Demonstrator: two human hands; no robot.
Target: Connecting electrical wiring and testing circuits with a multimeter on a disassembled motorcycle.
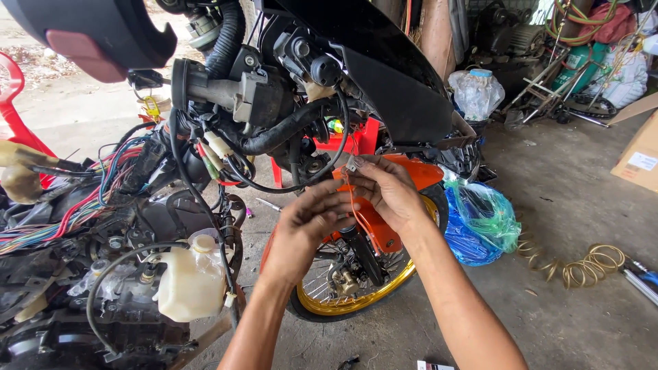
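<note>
I have both hands raised before the stripped scooter. My left hand and right hand each pinch the thin orange wire between fingertips. I should keep it taut. Just beyond hangs a black cable; below, the gold wheel.

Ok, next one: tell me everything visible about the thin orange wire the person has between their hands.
The thin orange wire is a slim, flexible strand with bright orange insulation. It hangs roughly vertically with a slight curve, in front of the orange fender and the gold-rimmed wheel. Its upper end meets a small pale connector pinched by the right hand; the left hand has its fingers on it just below. The lower end blends into the fender, so where it stops is unclear.
</note>
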